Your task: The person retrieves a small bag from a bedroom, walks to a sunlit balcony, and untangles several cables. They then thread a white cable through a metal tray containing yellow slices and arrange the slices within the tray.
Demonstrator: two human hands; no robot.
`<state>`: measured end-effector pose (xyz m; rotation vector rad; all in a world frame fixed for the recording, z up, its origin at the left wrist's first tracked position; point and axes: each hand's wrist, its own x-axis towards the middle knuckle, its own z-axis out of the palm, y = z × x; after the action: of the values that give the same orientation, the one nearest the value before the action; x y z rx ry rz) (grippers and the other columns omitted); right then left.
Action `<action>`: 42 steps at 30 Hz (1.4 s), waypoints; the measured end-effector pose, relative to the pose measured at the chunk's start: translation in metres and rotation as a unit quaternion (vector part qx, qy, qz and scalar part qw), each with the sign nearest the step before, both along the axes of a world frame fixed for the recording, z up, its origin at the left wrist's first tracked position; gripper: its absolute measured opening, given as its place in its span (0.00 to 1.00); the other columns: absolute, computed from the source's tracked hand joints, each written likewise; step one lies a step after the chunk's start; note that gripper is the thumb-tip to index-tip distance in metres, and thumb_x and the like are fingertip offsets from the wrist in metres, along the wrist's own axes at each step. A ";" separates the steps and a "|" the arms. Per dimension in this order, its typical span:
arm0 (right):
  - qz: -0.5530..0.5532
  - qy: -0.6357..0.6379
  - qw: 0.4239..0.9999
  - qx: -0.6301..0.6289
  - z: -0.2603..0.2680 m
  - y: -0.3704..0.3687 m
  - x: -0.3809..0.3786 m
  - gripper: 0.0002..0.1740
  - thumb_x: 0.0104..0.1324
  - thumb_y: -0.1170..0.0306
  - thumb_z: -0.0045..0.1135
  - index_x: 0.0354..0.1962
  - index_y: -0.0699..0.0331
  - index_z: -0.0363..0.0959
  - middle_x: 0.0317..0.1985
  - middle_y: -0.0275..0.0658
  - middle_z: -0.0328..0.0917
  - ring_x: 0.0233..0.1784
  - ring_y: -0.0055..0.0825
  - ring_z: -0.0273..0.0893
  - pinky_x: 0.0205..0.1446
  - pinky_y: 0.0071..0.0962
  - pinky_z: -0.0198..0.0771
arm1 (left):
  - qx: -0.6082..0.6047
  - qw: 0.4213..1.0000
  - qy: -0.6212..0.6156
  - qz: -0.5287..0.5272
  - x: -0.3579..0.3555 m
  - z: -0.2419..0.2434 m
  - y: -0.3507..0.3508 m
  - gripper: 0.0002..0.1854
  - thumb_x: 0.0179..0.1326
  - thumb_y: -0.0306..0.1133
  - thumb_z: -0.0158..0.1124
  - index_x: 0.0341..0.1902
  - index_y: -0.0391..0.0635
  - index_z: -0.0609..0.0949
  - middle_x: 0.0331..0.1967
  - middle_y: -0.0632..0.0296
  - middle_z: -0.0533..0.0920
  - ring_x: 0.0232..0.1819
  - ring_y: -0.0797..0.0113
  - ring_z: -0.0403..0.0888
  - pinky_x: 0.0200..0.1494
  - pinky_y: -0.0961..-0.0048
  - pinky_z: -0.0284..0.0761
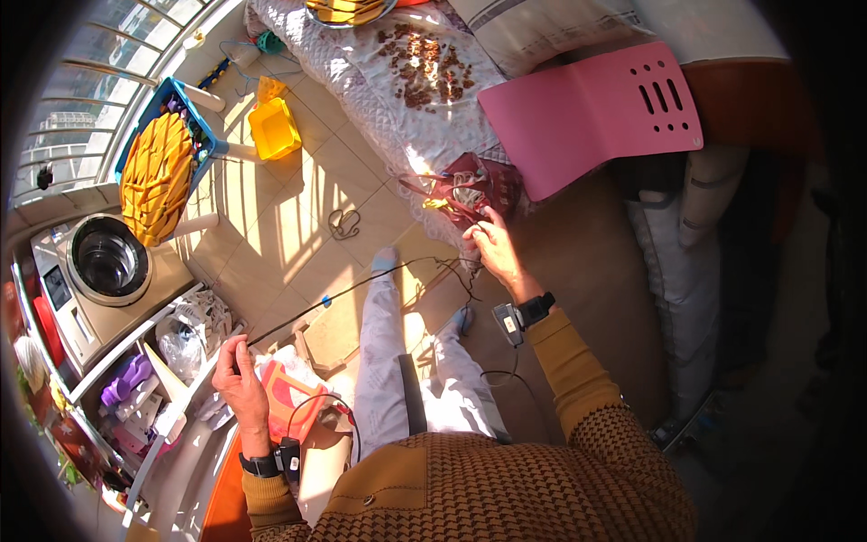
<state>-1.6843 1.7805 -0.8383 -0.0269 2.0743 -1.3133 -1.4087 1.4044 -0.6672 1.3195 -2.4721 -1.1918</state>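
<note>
A thin dark cord runs taut across the space in front of my legs. My left hand, raised at the lower left, pinches one end between thumb and fingers. At the other side my right hand has its fingers closed around the cord, and a tangled part hangs below it. Just beyond the right hand, a dark red bag with straps and pale string in its opening rests at the edge of the bed. Both wrists wear black bands with small wired boxes.
A pink slotted board leans by the bed, where small brown pieces lie spread. Orange strips cover a blue upturned stool. Nearby are a yellow basket, a looped cord, a washing machine and an orange-red plastic stool.
</note>
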 end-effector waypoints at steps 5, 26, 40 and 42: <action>-0.032 -0.290 0.956 -0.017 -0.045 -0.052 -0.062 0.15 0.77 0.59 0.46 0.41 0.62 0.75 0.29 0.31 0.75 0.31 0.16 0.76 0.26 0.13 0.58 | -0.081 0.981 -0.179 0.001 0.010 -0.025 -0.114 0.11 0.69 0.30 0.57 0.51 0.41 0.81 0.46 0.53 0.83 0.46 0.60 0.79 0.51 0.65 0.72; -0.334 -0.211 0.851 -0.347 0.014 0.162 -0.063 0.16 0.77 0.59 0.46 0.42 0.62 0.76 0.50 0.36 0.77 0.31 0.20 0.67 0.27 0.18 0.59 | 0.060 0.874 0.109 -0.470 -0.284 -0.237 0.239 0.22 0.51 0.21 0.63 0.54 0.40 0.78 0.51 0.48 0.77 0.57 0.44 0.73 0.62 0.54 0.70; -0.230 -0.224 0.854 -0.409 -0.050 0.237 -0.098 0.19 0.77 0.56 0.45 0.42 0.62 0.76 0.51 0.38 0.76 0.30 0.17 0.66 0.27 0.17 0.58 | 0.006 0.854 -0.083 -0.513 -0.380 -0.391 0.380 0.15 0.67 0.39 0.56 0.54 0.53 0.80 0.33 0.48 0.85 0.39 0.46 0.85 0.41 0.51 0.78; -0.233 -0.215 0.858 -0.404 -0.049 0.242 -0.105 0.19 0.77 0.55 0.46 0.42 0.62 0.77 0.52 0.39 0.75 0.30 0.17 0.67 0.27 0.17 0.58 | -0.039 0.834 -0.148 -0.530 -0.396 -0.391 0.392 0.19 0.65 0.45 0.57 0.56 0.54 0.80 0.32 0.49 0.86 0.37 0.46 0.85 0.39 0.53 0.80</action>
<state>-1.7893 2.0227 -0.8878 0.3879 1.0676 -2.1728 -1.8044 1.7967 -1.0585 -0.0499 -3.5555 -0.9799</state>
